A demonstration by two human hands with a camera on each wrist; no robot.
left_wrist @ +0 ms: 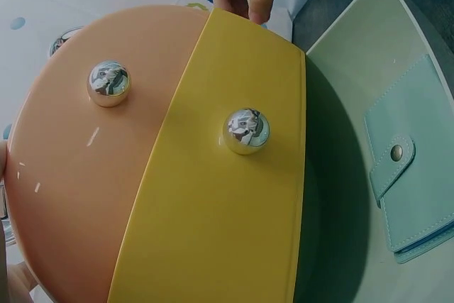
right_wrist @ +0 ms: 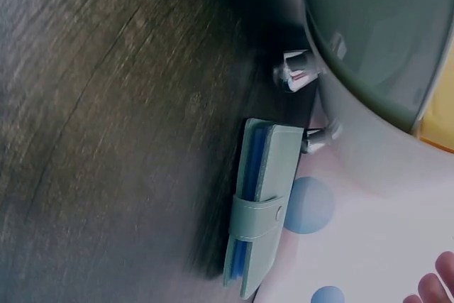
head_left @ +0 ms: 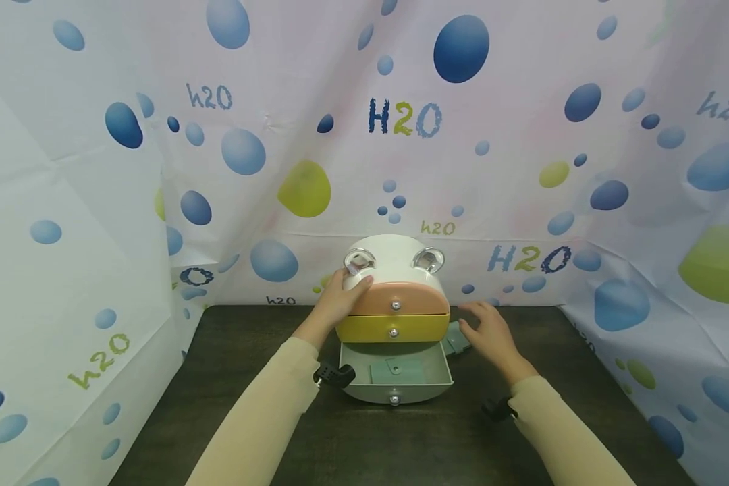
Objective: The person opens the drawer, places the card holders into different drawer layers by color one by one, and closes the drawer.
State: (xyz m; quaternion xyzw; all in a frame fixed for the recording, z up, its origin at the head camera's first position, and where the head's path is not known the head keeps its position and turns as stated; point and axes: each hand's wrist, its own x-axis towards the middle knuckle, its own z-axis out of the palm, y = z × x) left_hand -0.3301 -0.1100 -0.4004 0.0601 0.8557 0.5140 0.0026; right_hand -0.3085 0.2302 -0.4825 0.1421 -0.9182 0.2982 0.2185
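A small drawer box [head_left: 395,253] with a white rounded top and two silver ring-shaped ears stands on the table. Its peach drawer [head_left: 370,304] and yellow drawer [head_left: 364,329] are closed; the pale green bottom drawer [head_left: 355,364] is pulled out. Inside that drawer lies a mint card holder [left_wrist: 418,168] with a snap strap. A second mint card holder [right_wrist: 273,175] is on the table at the box's right side. My left hand [head_left: 336,300] grips the box's upper left, thumb on the front. Beside the box's right side, my right hand [head_left: 489,334] hovers with loosely bent fingers, holding nothing.
The dark wooden table [head_left: 267,418] extends around the box. A white curtain [head_left: 352,169] printed with blue and green drops hangs behind and at both sides. Silver feet [right_wrist: 296,72] show under the box. A dark strap [head_left: 334,374] is on my left wrist.
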